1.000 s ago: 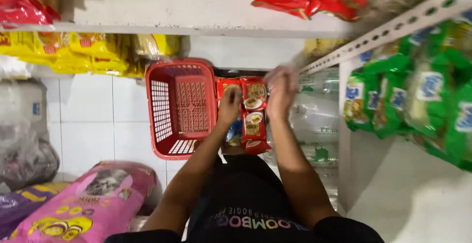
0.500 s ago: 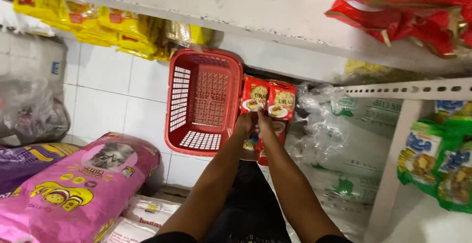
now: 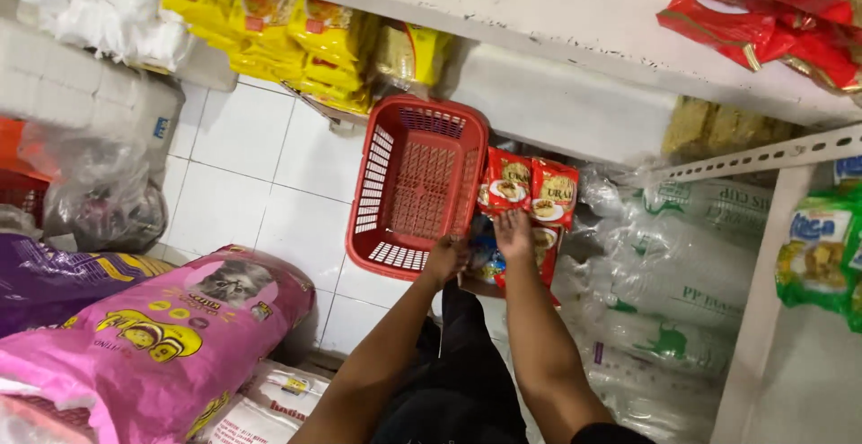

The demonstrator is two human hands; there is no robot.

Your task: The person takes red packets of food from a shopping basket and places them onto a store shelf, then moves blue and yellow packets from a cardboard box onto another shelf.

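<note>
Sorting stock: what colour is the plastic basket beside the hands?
Red, the slotted plastic basket, clearest in the head view.

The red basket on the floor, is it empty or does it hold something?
Empty. Through the red basket only its bare mesh bottom shows; the red packets lie beside it, outside.

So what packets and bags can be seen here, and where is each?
Red snack packets: right of the red basket, under the right hand; the left hand is beside them.
Yellow packets: top shelf, stacked.
Pink bag: lower left, cat picture.
Purple bag: far left.
Green packets: right shelf.
Red bags: top right.
Clear sacks: right floor.
</note>
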